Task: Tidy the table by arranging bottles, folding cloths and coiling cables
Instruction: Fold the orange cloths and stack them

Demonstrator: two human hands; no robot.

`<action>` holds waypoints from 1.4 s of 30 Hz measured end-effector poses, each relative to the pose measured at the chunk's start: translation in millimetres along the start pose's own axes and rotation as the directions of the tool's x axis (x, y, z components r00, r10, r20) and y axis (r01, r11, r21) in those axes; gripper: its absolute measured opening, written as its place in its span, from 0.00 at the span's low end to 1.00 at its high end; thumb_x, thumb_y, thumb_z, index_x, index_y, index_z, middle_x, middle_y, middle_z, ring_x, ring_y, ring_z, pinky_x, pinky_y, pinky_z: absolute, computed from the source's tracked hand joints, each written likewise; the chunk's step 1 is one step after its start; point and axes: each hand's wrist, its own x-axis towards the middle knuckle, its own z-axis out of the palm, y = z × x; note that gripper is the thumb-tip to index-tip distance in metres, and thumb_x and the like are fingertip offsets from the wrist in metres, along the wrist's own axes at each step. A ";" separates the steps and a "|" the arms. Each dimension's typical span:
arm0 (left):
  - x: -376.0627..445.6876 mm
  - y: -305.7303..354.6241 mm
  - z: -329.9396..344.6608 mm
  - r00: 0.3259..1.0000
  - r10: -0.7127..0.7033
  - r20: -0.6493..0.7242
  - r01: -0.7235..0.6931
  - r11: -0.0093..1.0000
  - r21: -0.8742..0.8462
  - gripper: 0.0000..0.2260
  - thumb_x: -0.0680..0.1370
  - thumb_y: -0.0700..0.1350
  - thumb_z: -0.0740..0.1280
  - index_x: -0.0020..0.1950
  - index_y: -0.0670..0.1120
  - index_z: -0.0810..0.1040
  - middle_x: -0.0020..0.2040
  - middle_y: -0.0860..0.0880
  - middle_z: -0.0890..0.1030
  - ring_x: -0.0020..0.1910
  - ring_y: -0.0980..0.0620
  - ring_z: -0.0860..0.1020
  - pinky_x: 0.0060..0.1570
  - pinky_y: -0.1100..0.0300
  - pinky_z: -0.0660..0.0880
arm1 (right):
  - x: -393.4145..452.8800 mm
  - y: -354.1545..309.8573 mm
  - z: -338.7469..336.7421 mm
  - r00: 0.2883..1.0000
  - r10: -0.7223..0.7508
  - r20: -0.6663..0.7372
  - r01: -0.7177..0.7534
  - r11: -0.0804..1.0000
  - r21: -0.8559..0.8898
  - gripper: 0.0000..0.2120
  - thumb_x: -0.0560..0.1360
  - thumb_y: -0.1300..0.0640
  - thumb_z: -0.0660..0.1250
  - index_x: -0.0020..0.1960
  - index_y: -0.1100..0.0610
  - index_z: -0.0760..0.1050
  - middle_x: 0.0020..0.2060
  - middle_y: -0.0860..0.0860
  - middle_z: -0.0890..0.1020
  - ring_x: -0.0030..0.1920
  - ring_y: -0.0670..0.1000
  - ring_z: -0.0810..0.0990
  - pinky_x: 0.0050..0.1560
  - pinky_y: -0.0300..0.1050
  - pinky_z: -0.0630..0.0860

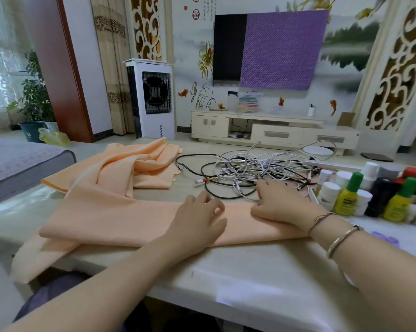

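Two hands are flat on the peach cloth [120, 219] in the head view: your left hand [197, 224] lies palm-down with fingers loosely spread, and your right hand [277, 203] presses its far edge, fingers straight and reaching toward the cable tangle [252, 168] just beyond. Neither hand pinches anything. The cloth lies as a long band along the near side of the table [226, 271], with its left end hanging off the edge and a rumpled part heaped left of the cables. The bottles [370, 192] stand crowded just right of the cables. If you pull the band to fold it, I judge the overhanging end may drag it off the table, and your right fingers could snag a cable and tug the pile into the bottles, tipping them. How many cables there are is hard to make out, the bottle group is blurred and cut off at the right, and you cannot see whether the heap is a second cloth.
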 end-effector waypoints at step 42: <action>10.3 91.5 -6.9 0.968 0.116 0.220 0.034 0.813 -0.581 0.11 0.72 0.53 0.61 0.49 0.52 0.79 0.45 0.53 0.81 0.45 0.60 0.78 0.50 0.62 0.73 | -29.2 -8.4 -72.0 0.921 0.053 0.386 -0.369 -0.203 0.907 0.21 0.77 0.64 0.56 0.25 0.58 0.64 0.14 0.48 0.65 0.15 0.45 0.65 0.33 0.38 0.57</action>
